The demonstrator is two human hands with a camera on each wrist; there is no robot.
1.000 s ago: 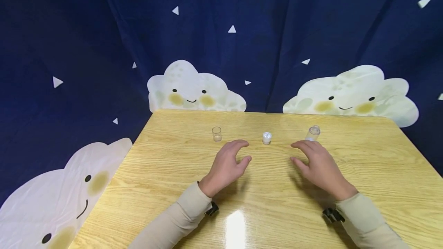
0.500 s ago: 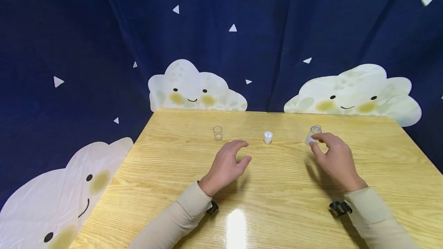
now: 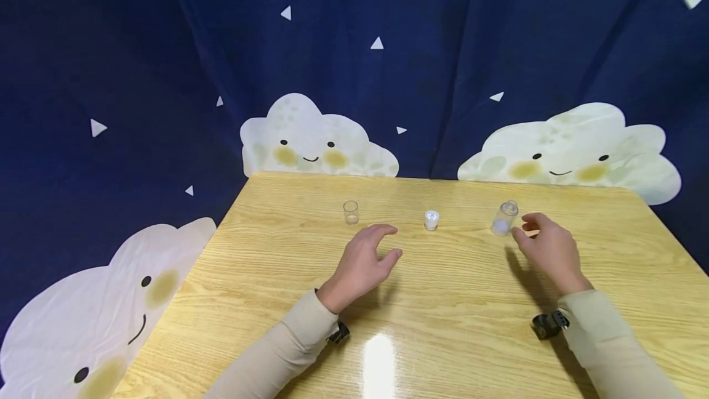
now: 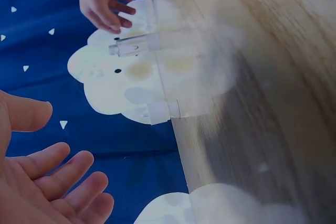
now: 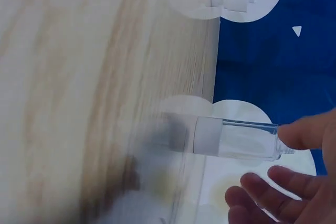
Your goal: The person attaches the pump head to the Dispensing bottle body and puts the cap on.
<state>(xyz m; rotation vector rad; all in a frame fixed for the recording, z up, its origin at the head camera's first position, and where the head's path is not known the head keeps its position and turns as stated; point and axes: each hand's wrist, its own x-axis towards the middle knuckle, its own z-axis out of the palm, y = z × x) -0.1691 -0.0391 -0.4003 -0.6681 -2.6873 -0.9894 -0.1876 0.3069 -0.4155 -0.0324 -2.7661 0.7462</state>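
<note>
A clear bottle with a narrow neck and whitish base (image 3: 504,219) stands upright at the right of the table. My right hand (image 3: 549,251) is just right of it, fingers loosely bent and holding nothing. In the right wrist view the thumb (image 5: 302,132) comes right up to the neck end of the bottle (image 5: 236,139), with the other fingers spread below. Near the middle stands a small white piece with a clear lower rim (image 3: 431,220). A clear open-topped cup (image 3: 351,212) is farther left. My left hand (image 3: 362,261) hovers in front of these two, relaxed, with a gap between thumb and fingers.
The wooden table (image 3: 443,325) ends at a dark blue curtain (image 3: 332,29) with printed clouds and white triangles. A bright reflection lies on the near tabletop. Each wrist carries a black strapped device, such as the right one (image 3: 548,325).
My right hand has moved right, from in front of the bottle to its right side, so more of the bottle shows. My left hand has stayed in place. The head view has shifted slightly.
</note>
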